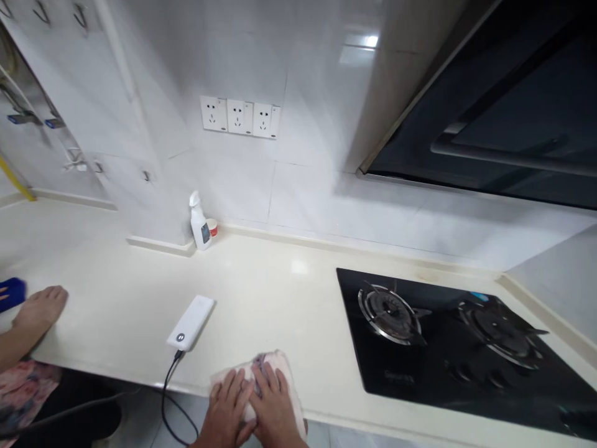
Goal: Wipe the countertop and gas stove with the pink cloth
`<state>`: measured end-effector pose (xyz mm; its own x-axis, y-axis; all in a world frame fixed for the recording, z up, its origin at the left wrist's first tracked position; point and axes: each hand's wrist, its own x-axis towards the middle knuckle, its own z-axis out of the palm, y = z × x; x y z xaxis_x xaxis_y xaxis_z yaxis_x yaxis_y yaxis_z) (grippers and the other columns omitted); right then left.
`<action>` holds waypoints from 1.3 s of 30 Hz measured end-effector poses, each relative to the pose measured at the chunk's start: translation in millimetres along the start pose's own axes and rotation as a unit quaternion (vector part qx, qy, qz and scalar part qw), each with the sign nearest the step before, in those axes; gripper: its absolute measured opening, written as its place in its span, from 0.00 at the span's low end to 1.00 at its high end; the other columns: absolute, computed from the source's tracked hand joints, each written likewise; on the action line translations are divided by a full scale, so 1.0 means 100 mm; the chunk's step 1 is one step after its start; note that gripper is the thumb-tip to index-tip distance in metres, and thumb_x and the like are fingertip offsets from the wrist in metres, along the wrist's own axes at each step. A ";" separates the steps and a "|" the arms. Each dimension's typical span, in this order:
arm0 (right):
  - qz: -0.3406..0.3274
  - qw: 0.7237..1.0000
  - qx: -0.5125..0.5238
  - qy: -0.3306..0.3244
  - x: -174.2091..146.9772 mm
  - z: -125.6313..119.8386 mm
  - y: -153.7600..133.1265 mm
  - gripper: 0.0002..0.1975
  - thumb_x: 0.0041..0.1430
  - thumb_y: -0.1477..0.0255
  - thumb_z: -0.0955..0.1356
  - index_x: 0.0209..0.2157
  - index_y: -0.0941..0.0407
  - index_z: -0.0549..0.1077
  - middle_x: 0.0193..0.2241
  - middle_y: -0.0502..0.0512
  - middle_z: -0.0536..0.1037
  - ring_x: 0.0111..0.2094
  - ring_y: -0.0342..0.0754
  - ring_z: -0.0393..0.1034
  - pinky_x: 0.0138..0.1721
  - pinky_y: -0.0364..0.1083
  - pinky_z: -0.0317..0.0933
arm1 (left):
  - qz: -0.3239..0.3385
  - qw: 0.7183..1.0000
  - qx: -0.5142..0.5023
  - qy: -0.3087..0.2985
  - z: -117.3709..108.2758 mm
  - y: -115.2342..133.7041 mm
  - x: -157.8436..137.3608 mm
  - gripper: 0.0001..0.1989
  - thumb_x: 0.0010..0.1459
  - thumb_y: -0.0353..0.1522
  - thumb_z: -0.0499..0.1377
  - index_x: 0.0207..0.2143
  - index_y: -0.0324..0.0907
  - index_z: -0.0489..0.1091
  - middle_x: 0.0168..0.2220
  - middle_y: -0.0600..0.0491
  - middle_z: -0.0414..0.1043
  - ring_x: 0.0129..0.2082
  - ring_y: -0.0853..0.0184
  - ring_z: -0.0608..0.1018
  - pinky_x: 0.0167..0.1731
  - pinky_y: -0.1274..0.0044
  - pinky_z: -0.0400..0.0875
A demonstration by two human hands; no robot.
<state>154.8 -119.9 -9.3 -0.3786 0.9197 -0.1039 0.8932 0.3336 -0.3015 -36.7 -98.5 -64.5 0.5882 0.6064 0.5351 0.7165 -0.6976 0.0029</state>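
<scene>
A pale pink and white cloth lies on the counter's front edge, partly overhanging it. My left hand rests flat on the cloth's left part with fingers stretched out. Beside it my right hand presses flat on the same cloth, fingers spread, and the two hands touch near the middle. Both palms hide part of the cloth. Just up and left of them, a white power bank lies on the cream counter, with a black cable plugged into its near end and hanging over the edge.
On the right sits a black gas hob under a dark range hood. A white spray bottle and a small red-and-white cup stand by the wall. Another person's hand is on the counter at far left, near a blue item.
</scene>
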 end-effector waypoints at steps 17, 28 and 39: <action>0.053 0.994 -0.081 0.057 -1.22 -0.18 1.59 0.29 0.66 0.59 0.64 0.67 0.41 0.59 0.69 0.50 0.53 0.71 0.55 0.44 0.67 0.57 0.49 | 0.117 0.925 -0.319 -0.170 0.08 0.47 1.03 0.28 0.66 0.48 0.53 0.64 0.46 0.60 0.62 0.44 0.66 0.61 0.56 0.67 0.57 0.65 0.67; 0.388 0.906 -0.063 0.158 0.86 -0.74 1.90 0.28 0.69 0.59 0.56 0.66 0.51 0.63 0.70 0.58 0.54 0.70 0.61 0.41 0.66 0.64 0.42 | -0.078 0.978 -0.189 -0.045 -0.51 -0.26 0.21 0.23 0.62 0.28 0.55 0.60 0.47 0.65 0.60 0.45 0.66 0.63 0.57 0.67 0.57 0.64 0.70; 0.121 0.983 -0.009 0.141 1.04 -0.26 0.22 0.24 0.66 0.63 0.64 0.62 0.48 0.68 0.71 0.59 0.49 0.72 0.64 0.35 0.66 0.68 0.36 | -0.201 0.965 -0.169 -0.010 -0.65 -0.46 0.04 0.22 0.66 0.31 0.55 0.61 0.49 0.63 0.60 0.45 0.65 0.61 0.58 0.68 0.57 0.64 0.69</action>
<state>141.6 -11.5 -2.6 -0.0750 0.9924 0.0972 0.9537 0.0999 -0.2837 -91.3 -88.3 -7.6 0.2989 0.8585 0.4167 0.7275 -0.4876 0.4827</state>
